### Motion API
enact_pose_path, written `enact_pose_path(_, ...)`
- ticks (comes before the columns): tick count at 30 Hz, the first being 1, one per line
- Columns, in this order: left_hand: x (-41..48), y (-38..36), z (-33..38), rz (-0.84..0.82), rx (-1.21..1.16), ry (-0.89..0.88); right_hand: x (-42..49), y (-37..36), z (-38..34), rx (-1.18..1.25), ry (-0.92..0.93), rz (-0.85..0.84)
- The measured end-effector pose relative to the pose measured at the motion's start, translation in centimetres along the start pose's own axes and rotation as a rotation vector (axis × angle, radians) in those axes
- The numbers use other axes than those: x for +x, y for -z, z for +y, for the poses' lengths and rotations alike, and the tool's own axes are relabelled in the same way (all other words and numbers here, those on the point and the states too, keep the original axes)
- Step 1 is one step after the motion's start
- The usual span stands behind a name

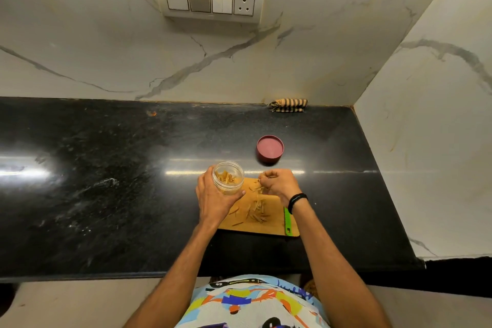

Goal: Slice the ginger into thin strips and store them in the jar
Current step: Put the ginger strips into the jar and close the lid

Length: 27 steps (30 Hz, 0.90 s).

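Observation:
My left hand [213, 197] grips a clear plastic jar [228, 178] at the left end of a wooden cutting board [271, 224]. The jar is tilted and holds several ginger strips. More ginger strips [257, 212] lie scattered on the board. My right hand [278, 182] hovers over the board's far edge, its fingers curled and pinching a few strips just right of the jar. A black band circles the right wrist.
The jar's dark red lid [270, 148] lies upside down on the black counter [106, 181] beyond the board. A green-handled knife [288, 224] rests on the board's right edge. A folded striped cloth [288, 105] sits against the marble wall.

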<state>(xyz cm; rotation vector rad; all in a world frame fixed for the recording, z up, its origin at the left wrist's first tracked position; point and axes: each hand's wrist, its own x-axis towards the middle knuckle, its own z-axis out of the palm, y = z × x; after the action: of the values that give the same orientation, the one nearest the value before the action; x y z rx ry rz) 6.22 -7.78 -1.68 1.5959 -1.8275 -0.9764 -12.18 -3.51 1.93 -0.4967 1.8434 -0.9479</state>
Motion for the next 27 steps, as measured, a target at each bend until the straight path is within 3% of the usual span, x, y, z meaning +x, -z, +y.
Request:
enact_pose_path(6, -0.3, -0.3, 0.3, -0.043, 0.038, -0.040, -1.3, -1.0, -3.9, 0.113, 0.174, -0.075)
enact_pose_path(8, -0.4, -0.4, 0.4, -0.059, 0.038, -0.053, -1.3, -2.4, -4.8, -0.057, 0.222, -0.068)
enact_pose_path(11, -0.4, -0.5, 0.7, -0.070, 0.031, -0.063, -1.2, -4.5, -5.6, -0.535, 0.334, -0.046)
enact_pose_path(13, -0.5, -0.5, 0.9, -0.067, 0.027, -0.065, -1.3, -5.1, -5.9, -0.666, 0.338, -0.098)
enact_pose_path(15, -0.5, -0.3, 0.9, -0.058, 0.017, -0.068, -0.9, -4.9, -5.8, -0.532, 0.272, -0.158)
enact_pose_path(18, -0.3, 0.1, 0.6, -0.030, 0.015, -0.068, -1.1, -3.5, -6.0, -0.088, 0.144, -0.216)
enact_pose_path(21, -0.1, 0.5, 0.1, 0.048, -0.022, -0.024, -0.5, -2.5, -5.4, 0.076, 0.137, -0.150)
enact_pose_path(24, -0.1, 0.9, -0.3, 0.130, -0.105, 0.094, 0.8, -3.1, -3.2, -0.302, 0.225, 0.014)
enact_pose_path(27, 0.1, 1.1, -0.6, 0.158, -0.118, 0.126, 0.7, -4.3, 0.1, -0.813, 0.323, -0.039)
